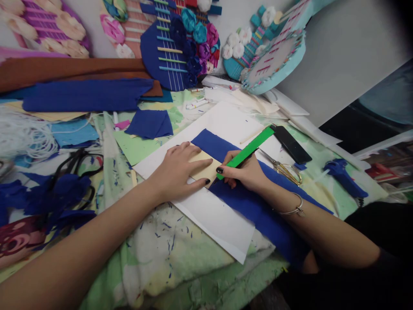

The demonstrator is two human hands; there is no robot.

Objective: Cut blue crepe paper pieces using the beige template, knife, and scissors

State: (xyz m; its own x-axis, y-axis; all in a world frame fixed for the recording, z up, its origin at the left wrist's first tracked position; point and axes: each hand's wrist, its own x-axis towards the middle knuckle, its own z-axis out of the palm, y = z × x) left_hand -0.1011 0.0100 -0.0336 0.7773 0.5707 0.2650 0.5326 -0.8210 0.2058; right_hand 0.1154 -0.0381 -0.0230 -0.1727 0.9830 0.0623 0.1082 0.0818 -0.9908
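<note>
My left hand point(179, 172) lies flat with fingers spread, pressing a cream card piece point(204, 160) onto a long strip of dark blue crepe-like paper point(238, 200). My right hand point(248, 171) is closed around a green utility knife point(250, 148), tilted with its tip down at the card's near corner, close to my left thumb. Under the blue strip is a white sheet point(222, 224), which extends on both sides of it. Gold-handled scissors point(285, 171) rest just beyond my right hand, partly on the strip.
A black phone point(292, 144) and a blue glue gun point(346, 176) lie to the right. Folded blue paper point(150, 123), white strings point(29, 137) and black-handled scissors point(79, 165) are at left. Decorated guitar shapes point(164, 56) stand along the back wall.
</note>
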